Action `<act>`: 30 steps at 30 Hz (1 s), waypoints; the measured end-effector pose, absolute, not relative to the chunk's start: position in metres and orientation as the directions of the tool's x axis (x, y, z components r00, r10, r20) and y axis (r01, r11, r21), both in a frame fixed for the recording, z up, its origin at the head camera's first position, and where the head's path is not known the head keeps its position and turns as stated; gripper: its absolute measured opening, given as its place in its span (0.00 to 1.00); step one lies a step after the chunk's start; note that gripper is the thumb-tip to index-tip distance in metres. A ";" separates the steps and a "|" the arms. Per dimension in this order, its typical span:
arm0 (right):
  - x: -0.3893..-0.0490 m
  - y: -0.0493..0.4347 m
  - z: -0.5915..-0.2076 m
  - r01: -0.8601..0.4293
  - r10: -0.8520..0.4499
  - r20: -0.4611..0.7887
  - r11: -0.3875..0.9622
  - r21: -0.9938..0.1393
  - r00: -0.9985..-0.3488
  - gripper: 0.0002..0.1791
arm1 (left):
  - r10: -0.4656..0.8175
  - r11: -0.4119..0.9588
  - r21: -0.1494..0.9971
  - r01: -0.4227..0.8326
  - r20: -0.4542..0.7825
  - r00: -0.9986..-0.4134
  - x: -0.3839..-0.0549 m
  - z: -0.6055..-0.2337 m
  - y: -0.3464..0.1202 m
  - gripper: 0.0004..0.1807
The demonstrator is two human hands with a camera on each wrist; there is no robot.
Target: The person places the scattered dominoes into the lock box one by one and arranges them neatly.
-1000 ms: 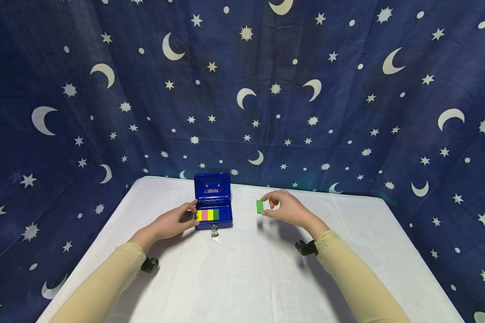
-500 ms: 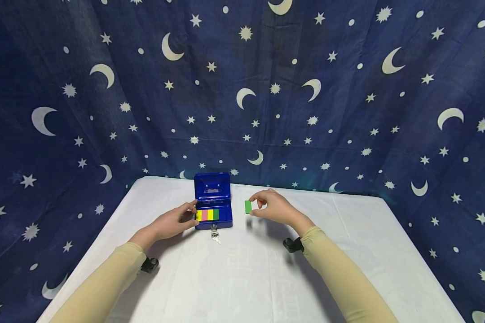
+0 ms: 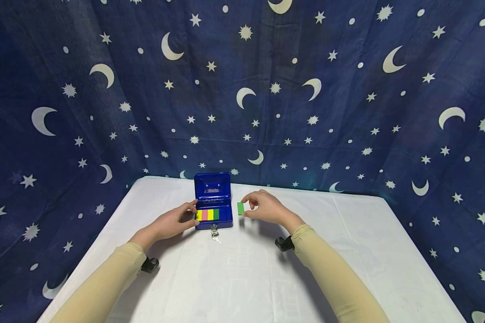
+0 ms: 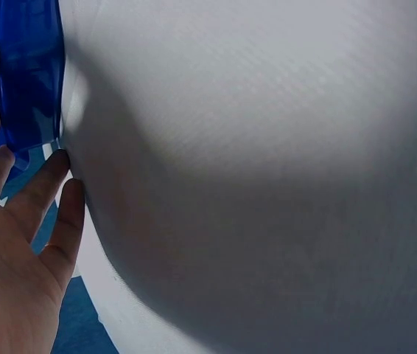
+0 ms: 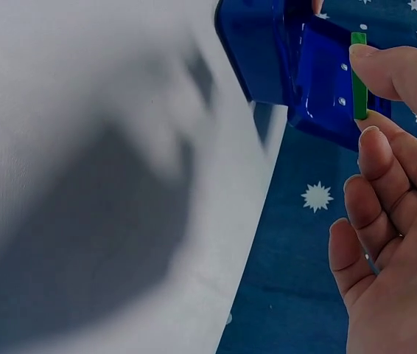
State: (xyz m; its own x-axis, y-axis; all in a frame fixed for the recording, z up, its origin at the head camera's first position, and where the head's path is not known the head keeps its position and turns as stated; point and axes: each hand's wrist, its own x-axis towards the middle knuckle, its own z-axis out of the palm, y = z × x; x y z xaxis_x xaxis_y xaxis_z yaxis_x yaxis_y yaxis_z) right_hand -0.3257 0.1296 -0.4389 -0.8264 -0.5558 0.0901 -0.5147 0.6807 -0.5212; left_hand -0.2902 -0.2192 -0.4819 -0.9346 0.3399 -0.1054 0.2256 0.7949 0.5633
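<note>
My right hand [image 3: 266, 207] pinches a thin, flat green block [image 3: 240, 208] between thumb and index finger, just right of the blue metal cash box [image 3: 225, 220]. In the right wrist view the green block [image 5: 359, 77] is seen edge-on, held apart from the box, with the other fingers loosely bent. The box's lid [image 3: 212, 186] stands up at the back. Inside, a row of yellow, pink and green blocks [image 3: 208, 215] lies at the left. My left hand [image 3: 169, 224] rests its thumb and fingertips on the box's left side; the left wrist view shows its other fingers [image 4: 68, 228] spread.
Small keys [image 3: 216, 239] hang from the lock at the box's front, lying on the white tablecloth [image 3: 226, 282]. Behind the table hangs a dark blue curtain [image 3: 210, 103] with moons and stars. Each wrist wears a black camera mount [image 3: 284, 244].
My right hand has moved left with the green block, from well right of the box to close beside it. The left hand and the box have stayed in place.
</note>
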 end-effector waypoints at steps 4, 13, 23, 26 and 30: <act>-0.327 0.125 -0.441 -0.519 -0.563 0.085 0.678 -0.521 -0.822 0.20 | 0.339 0.794 0.564 0.226 -0.102 -0.935 -0.290 -0.482 -0.219 0.24; -0.331 0.114 -0.444 -0.520 -0.573 0.056 0.692 -0.500 -0.817 0.20 | 0.334 0.797 0.563 0.219 -0.109 -0.936 -0.290 -0.482 -0.219 0.25; -0.332 0.105 -0.445 -0.531 -0.576 0.072 0.690 -0.491 -0.814 0.21 | 0.330 0.806 0.550 0.220 -0.108 -0.938 -0.290 -0.480 -0.218 0.27; -0.332 0.102 -0.445 -0.516 -0.573 0.058 0.685 -0.514 -0.818 0.21 | 0.329 0.804 0.554 0.217 -0.110 -0.938 -0.290 -0.480 -0.217 0.27; -0.332 0.097 -0.444 -0.485 -0.561 0.031 0.685 -0.543 -0.827 0.21 | 0.333 0.801 0.557 0.220 -0.109 -0.937 -0.291 -0.481 -0.218 0.27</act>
State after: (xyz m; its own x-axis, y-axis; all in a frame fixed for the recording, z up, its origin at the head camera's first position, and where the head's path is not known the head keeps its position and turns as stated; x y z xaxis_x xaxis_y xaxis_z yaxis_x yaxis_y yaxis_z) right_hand -0.3317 0.0974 -0.4441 -0.8271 -0.5612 0.0309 -0.4851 0.6850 -0.5435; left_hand -0.2908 -0.2184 -0.4809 -0.9367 0.3329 -0.1085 0.2202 0.8010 0.5568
